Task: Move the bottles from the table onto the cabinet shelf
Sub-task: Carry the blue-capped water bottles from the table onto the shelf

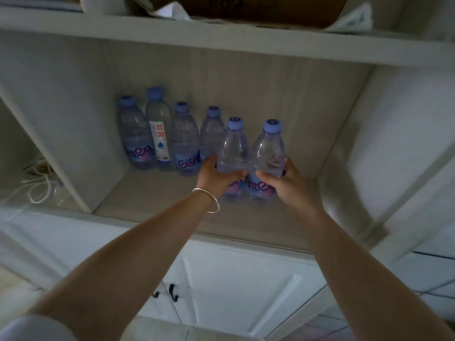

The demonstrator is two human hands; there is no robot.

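Note:
Several clear water bottles with purple caps stand in a row at the back of the cabinet shelf [157,207]; one taller bottle [158,129] has a white label. My left hand [216,177] grips a clear bottle [232,148] around its middle. My right hand [286,183] grips a second bottle [268,151] right beside it. Both held bottles are upright, touching each other, with their bases low over the shelf board to the right of the row. I cannot tell whether they rest on the board.
A shelf above holds a cardboard box [246,8] and papers. A left compartment holds white cables [37,185]. Below the shelf are white cabinet doors with dark handles [173,292]. Bare shelf board lies to the right of the held bottles.

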